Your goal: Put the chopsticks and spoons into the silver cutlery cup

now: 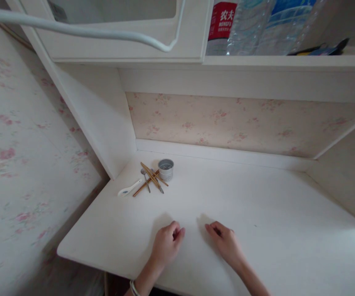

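Observation:
My left hand rests near the front of the white desk, curled into a loose fist with nothing in it. To its right, my right hand is curled the same way and holds nothing. Beyond my left hand, at the back left, stands a grey metal utensil holder with holes in its side. Several wooden chopsticks lie crossed against its left side. A small metal spoon lies among them. Left of these is a white ceramic spoon with a dark blue mark in its bowl.
Overhead, a white pipe-like arm crosses in front of a cabinet. Plastic water bottles stand on the upper right shelf. A side panel bounds the desk at left, beside a flowered wall.

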The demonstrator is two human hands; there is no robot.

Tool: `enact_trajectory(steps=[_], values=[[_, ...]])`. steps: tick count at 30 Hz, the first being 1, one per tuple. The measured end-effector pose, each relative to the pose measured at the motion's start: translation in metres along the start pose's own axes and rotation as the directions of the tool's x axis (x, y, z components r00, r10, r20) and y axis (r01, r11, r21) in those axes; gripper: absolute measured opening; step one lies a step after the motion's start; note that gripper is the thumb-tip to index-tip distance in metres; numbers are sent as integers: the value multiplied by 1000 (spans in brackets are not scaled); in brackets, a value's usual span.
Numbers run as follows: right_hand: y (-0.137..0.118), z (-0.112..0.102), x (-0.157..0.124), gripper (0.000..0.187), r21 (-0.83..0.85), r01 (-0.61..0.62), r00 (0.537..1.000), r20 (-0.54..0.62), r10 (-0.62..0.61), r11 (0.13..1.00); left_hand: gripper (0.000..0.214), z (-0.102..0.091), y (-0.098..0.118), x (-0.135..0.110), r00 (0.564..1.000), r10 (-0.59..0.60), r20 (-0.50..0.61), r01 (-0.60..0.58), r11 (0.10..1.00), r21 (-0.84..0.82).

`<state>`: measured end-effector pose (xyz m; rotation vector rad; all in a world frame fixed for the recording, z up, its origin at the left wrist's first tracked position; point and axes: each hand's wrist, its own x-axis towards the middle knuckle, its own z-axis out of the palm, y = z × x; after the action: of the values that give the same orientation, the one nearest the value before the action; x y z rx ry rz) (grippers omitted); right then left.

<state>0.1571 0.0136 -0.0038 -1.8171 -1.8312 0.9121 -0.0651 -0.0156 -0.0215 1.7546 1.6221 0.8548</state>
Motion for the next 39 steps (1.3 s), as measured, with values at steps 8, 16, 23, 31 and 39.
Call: enact_trajectory(steps=[8,16,23,31,39], values=[[-107,7,75,34,-12,324,939,123,-320,946,31,-2,-1,-1,998,-61,10,61,998,-24],[-163,30,153,55,-179,363,932,78,-355,914,36,-11,2,-2,998,-58,31,60,996,-67],[-156,35,163,27,-233,374,922,-9,-386,898,39,-11,1,1,996,-70,52,75,992,-102],[-109,-9,126,27,-161,359,894,-225,-388,919,34,-8,-3,1,995,-78,64,83,993,-84],[-14,-57,18,33,30,246,889,-405,-213,969,35,-9,-2,0,995,-99,26,102,977,-185]])
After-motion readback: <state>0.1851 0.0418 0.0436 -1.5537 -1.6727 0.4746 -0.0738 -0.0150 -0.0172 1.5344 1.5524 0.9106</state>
